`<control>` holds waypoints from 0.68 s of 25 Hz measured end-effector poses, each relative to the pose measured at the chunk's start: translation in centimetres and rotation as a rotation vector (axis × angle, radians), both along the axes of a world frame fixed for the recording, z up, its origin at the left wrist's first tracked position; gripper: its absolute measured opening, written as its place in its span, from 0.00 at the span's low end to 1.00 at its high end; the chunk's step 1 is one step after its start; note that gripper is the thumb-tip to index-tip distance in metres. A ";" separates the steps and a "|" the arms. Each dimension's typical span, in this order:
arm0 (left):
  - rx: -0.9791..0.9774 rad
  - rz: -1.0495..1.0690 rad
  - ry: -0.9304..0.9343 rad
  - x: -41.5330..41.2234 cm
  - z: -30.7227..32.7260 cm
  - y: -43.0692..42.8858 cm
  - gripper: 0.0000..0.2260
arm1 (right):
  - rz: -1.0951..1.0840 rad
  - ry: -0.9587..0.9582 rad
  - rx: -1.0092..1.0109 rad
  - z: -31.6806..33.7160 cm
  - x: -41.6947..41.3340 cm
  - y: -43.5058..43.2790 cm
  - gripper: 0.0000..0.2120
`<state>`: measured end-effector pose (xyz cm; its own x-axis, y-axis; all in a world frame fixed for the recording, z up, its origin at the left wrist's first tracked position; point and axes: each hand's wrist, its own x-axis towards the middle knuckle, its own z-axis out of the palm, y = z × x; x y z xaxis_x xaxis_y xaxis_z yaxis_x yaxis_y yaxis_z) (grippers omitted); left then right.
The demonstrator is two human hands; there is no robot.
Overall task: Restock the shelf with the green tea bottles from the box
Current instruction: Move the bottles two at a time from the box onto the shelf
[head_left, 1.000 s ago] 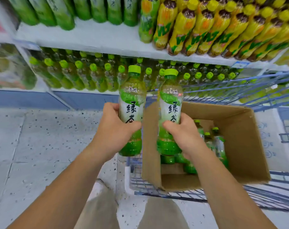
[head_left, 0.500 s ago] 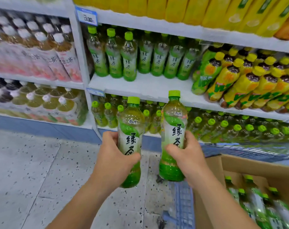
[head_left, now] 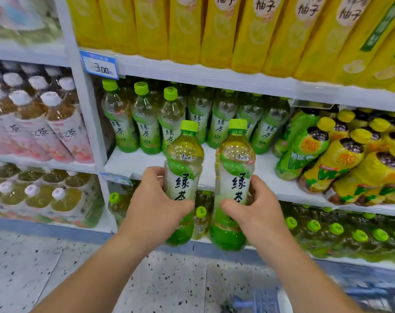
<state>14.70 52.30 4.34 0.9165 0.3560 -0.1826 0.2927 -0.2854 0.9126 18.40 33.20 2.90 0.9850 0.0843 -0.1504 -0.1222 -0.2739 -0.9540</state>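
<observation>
two bare hands hold green tea bottles upright in front of a white store shelf [head_left: 146, 164]. the left hand [head_left: 156, 206] grips one green tea bottle [head_left: 183, 159] around its label; the right hand [head_left: 257, 206] grips a second bottle [head_left: 235, 159] the same way. the two stand side by side, apart. more green tea bottles [head_left: 146, 125] stand in rows at the back of the shelf, beside yellow bottles [head_left: 341, 163] lying tilted.

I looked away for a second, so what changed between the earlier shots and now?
Both hands carried their bottles up from over the box to the green tea shelf; the box has dropped out of view. Unchanged: the left hand keeps its grip on the left bottle, the right hand on the right bottle, both upright, neither shelved yet.
</observation>
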 end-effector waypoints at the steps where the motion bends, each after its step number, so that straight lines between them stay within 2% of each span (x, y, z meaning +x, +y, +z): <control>1: 0.024 -0.006 -0.012 1.2 -0.5 0.1 0.24 | 0.005 -0.005 0.003 -0.3 1.2 0.0 0.23; 5: 0.079 -0.023 -0.098 5.8 -2.4 0.3 0.19 | 0.015 -0.038 -0.001 -1.9 5.5 -0.7 0.19; 12: 0.092 -0.083 -0.295 11.5 -4.3 -0.2 0.21 | -0.018 -0.172 -0.079 -3.9 11.7 -0.4 0.22; 17: 0.069 -0.032 -0.373 13.6 -6.4 -0.2 0.22 | -0.001 -0.256 -0.170 -5.0 13.8 0.1 0.24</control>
<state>28.32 52.14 -2.03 0.9264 0.3258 0.1890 -0.0660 -0.3535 0.9331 32.23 33.31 -2.10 0.9928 0.0783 0.0907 0.1158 -0.4327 -0.8941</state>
